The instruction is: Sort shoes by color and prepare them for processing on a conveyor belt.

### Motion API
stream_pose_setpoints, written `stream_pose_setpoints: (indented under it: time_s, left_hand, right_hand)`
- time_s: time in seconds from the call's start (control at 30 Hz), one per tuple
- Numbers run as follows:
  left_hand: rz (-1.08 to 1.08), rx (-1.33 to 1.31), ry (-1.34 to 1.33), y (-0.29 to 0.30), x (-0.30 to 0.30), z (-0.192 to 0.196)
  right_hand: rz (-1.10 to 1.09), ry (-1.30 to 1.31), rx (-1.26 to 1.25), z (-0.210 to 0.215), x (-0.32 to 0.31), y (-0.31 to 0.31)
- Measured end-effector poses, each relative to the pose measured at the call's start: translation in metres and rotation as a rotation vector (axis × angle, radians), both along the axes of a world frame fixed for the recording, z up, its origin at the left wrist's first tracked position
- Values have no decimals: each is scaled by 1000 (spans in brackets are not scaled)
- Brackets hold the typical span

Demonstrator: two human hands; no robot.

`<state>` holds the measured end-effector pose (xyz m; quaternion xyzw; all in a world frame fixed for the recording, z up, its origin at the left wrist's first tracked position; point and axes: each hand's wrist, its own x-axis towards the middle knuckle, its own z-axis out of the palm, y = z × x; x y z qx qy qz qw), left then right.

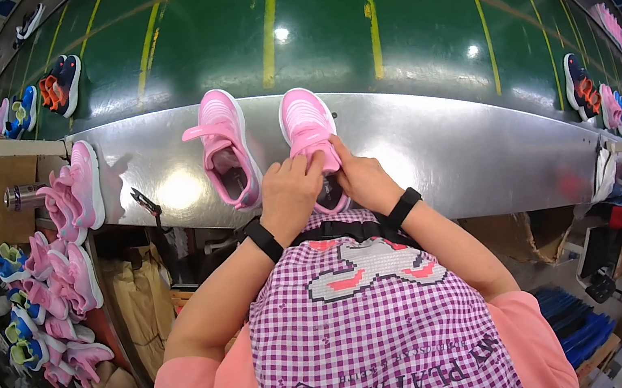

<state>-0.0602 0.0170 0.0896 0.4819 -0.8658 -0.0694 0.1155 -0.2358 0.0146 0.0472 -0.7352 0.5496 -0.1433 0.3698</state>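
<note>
Pink shoe [305, 117] held from both sides

From my remote view, I have the left fingers [291, 166] and right fingers [339, 152] grasping it around the strap [310, 140], its toe pointing away beyond them. The second shoe [218, 111] stands just left of the left fingers, its flap [197, 132] jutting leftward. Farther left, black snips [145, 201] sit at the edge of the metal surface [466, 139]; beyond the fingers lies a yellow-striped green belt [422, 19].

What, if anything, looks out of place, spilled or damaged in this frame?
Little stands out. A yellow line on the green belt, beyond the shoes, looks patchy, its paint seemingly worn. The left pink shoe has its strap jutting out sideways, unfastened. I see no spill.
</note>
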Motion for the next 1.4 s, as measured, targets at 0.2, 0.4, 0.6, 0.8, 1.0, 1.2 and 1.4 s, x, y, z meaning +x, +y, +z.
stream_pose_setpoints:
  time_s: [0.2, 0.4, 0.6, 0.8, 1.0, 1.2, 1.4]
  left_hand:
    - [-27, -109, 149, -3, -4, -3]
    - [-148, -13, 113, -4, -2, -2]
    - [-157, -15, 79, -5, -3, -2]
    - [-151, -49, 199, -9, -9, -1]
    - [-164, -68, 148, -9, -9, 1]
    - [-167, -29, 104, -9, -9, -1]
    - [-174, 11, 81, -13, -10, 1]
  right_hand:
    - [49, 68, -82, -5, 3, 1]
    - [55, -22, -58, -3, 0, 1]
    - [179, -7, 143, 13, -21, -22]
    - [-439, -577, 609, 49, -22, -54]
    - [-311, -669, 573, 39, -8, -62]
    - [-379, -733, 807, -1, -31, -33]
    - [-403, -852, 857, -14, -33, -31]
